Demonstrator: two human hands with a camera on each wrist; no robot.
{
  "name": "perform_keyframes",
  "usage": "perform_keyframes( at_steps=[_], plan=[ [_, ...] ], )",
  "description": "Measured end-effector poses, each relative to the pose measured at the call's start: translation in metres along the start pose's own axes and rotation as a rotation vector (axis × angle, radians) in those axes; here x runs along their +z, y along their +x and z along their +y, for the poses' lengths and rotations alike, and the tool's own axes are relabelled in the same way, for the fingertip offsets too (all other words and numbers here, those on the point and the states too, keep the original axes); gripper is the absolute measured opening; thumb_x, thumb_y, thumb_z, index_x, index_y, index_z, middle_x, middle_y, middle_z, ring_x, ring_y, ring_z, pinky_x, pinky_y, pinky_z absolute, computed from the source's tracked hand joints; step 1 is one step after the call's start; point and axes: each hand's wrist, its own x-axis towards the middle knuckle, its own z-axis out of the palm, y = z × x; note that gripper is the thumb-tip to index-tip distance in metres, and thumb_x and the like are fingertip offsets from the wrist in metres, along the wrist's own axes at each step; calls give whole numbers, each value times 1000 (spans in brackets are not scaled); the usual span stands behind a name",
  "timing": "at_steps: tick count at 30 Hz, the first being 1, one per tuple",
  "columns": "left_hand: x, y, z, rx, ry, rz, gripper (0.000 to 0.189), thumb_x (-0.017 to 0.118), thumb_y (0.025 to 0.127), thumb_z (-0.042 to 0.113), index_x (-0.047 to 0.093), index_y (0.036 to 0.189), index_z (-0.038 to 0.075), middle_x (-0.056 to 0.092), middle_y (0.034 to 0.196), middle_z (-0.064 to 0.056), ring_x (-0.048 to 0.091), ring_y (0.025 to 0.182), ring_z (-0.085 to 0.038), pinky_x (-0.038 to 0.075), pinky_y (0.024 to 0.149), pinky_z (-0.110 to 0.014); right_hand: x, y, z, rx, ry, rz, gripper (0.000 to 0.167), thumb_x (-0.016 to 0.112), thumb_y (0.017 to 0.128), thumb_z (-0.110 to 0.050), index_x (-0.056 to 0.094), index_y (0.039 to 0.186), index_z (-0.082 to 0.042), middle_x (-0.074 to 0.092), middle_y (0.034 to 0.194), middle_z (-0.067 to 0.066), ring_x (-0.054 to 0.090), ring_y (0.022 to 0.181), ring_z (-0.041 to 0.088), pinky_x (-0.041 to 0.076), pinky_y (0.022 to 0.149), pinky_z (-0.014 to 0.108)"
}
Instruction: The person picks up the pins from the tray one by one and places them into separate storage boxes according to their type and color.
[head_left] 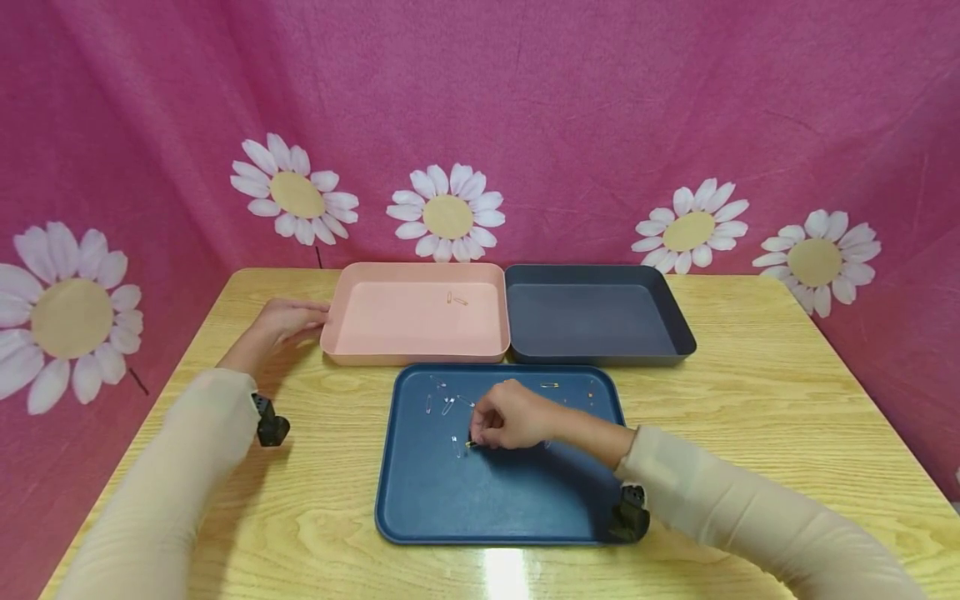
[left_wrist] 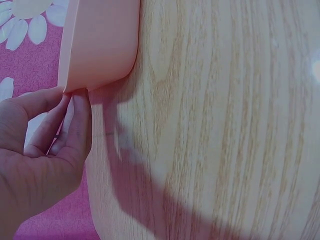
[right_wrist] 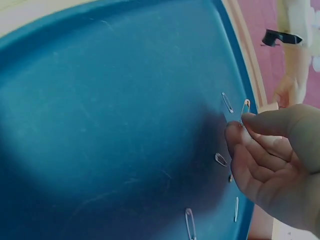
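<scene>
My right hand [head_left: 513,417] is over the blue tray [head_left: 450,508], pinching a gold-coloured safety pin [right_wrist: 245,106] between thumb and forefinger. Silvery safety pins lie on the tray around it, among them one safety pin [head_left: 456,447] just left of my fingertips. A gold safety pin [head_left: 551,385] rests near the tray's far edge. At the left, my left hand [left_wrist: 50,135] holds the rim of the pink tray [left_wrist: 100,50], thumb on one side and fingers on the other. Inside the pink tray are two gold-coloured safety pins [head_left: 455,298].
A dark grey tray [head_left: 600,312] stands right beside the pink one, both behind the blue tray. Small pieces [head_left: 591,394] lie at the blue tray's far right. The wooden table [head_left: 765,400] ends at a pink flowered cloth [head_left: 570,125].
</scene>
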Motion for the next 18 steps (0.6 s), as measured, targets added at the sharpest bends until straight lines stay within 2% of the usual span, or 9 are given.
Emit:
perform_keyframes(
  at_steps=[6,11,16,18],
  plan=[
    [-1,0,-2,-23,-8,30,49,54,97,17,43,141,-1,44,147,-18,62,92,2,53,97,-24,-7,3,5,19,44,3,14,61,82,3,72,82,-4,71,71,7,56,58,-4,50,54,13],
    [-2,3,-3,-25,-4,25,50,55,97,17,43,142,0,43,147,-18,63,101,-2,52,98,-25,-14,5,5,47,82,18,13,60,83,2,72,82,-4,71,71,8,61,59,4,52,54,16],
    [-1,4,-3,-18,-42,33,49,57,95,15,45,140,-1,47,144,-18,64,104,-5,54,96,-26,-19,7,7,49,109,37,13,60,83,2,72,83,-2,72,71,11,62,60,4,54,57,17],
    [-1,5,-3,-23,-56,42,48,58,95,14,46,139,-1,47,144,-18,65,99,-4,55,94,-25,-22,8,8,61,121,45,11,62,84,2,72,84,-2,72,73,11,61,60,3,55,59,17]
  ],
)
